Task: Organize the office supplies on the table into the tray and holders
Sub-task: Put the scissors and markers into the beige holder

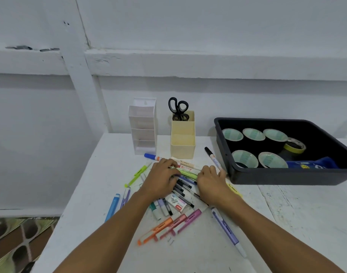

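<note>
Just in front of the cream holder point(182, 146) lies the pile of pens and markers point(185, 186) — smooth, round plastic barrels crossed every way on the scuffed white surface point(286, 223). The left grip point(160, 174) curls its fingers round several barrels. The right grip point(210, 180) closes in opposite; whether it holds anything I cannot tell. Squeezed together, slick barrels may squirt out and roll off. A loose bunch could also catch the holder's thin rim and tip it — the scissors point(178, 108) in its rear compartment likely make it top-heavy.
</note>
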Motion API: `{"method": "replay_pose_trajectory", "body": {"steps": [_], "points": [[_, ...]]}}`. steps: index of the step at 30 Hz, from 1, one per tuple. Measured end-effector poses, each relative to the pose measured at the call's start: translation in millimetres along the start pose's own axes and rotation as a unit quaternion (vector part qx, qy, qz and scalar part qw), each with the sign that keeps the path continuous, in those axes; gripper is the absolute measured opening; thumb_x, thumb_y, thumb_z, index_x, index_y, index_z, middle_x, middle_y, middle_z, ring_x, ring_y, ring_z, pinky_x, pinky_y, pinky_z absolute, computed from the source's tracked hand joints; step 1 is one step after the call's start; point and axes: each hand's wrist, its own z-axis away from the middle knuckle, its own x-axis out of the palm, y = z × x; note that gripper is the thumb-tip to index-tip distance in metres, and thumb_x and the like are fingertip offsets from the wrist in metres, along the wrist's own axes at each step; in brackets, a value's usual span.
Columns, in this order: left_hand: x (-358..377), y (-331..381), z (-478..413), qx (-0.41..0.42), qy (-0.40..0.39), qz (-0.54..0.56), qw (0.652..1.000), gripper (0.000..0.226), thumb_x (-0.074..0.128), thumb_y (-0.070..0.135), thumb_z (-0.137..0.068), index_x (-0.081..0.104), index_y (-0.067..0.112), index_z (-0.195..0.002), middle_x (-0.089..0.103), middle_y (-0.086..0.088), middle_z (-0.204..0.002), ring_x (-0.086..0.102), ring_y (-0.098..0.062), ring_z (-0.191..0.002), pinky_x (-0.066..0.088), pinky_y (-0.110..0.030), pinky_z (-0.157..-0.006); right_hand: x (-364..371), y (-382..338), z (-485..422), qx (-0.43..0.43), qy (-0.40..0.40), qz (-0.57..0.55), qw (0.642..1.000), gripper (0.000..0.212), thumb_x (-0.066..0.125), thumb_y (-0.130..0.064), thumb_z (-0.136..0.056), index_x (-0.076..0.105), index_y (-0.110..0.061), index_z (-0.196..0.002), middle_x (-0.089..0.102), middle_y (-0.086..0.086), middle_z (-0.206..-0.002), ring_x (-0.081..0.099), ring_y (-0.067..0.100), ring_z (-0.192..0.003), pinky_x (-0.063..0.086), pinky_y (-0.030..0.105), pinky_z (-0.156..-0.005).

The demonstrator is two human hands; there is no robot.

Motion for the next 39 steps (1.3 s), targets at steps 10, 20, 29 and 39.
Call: {"method": "replay_pose_trajectory", "body": {"steps": [10, 20, 29, 39], "points": [[-8, 4, -15, -0.034, 0.038, 0.091, 0.995, 0.020, 0.051, 0.019, -0.096, 0.070, 0.019, -0.101, 0.067, 0.002, -0.096, 0.055, -0.016, -0.089, 0.043, -0.035, -0.078, -57, 36, -8, 0.019, 0.176, -0.441, 0.880, 0.006, 0.065, -0.010, -0.090, 0.067, -0.016, -0.089, 0.066, -0.001, -0.077, 0.062, 0.013, -0.070, 0.050, 0.017, -0.064], [-45, 9, -32, -0.220, 0.159, 0.426, 0.863, 0.010, 0.059, 0.009, -0.094, 0.068, 0.010, -0.091, 0.066, -0.003, -0.071, 0.059, -0.007, -0.065, 0.048, -0.017, -0.063, -60, 59, -18, 0.080, 0.185, -0.575, 0.793, 0.008, 0.071, -0.007, -0.086, 0.070, -0.014, -0.082, 0.072, 0.005, -0.076, 0.067, 0.012, -0.068, 0.052, 0.023, -0.066], [-76, 26, -74, -0.200, 0.171, 0.508, 0.820, 0.006, 0.066, 0.009, -0.090, 0.070, 0.009, -0.086, 0.063, -0.003, -0.066, 0.058, -0.013, -0.063, 0.048, -0.026, -0.062, -60, 35, -31, -0.024, 0.141, -0.430, 0.891, 0.006, 0.071, -0.019, -0.087, 0.072, -0.023, -0.083, 0.069, -0.008, -0.081, 0.056, 0.002, -0.067, 0.043, 0.014, -0.062], [-80, 34, -98, -0.146, 0.114, 0.474, 0.861, 0.008, 0.067, 0.011, -0.089, 0.072, 0.008, -0.094, 0.064, -0.005, -0.069, 0.056, -0.012, -0.063, 0.048, -0.022, -0.059, -77, 27, -58, -0.036, 0.280, -0.427, 0.859, 0.004, 0.071, -0.021, -0.087, 0.068, -0.021, -0.091, 0.065, -0.007, -0.069, 0.057, 0.005, -0.059, 0.051, 0.026, -0.061]]}}
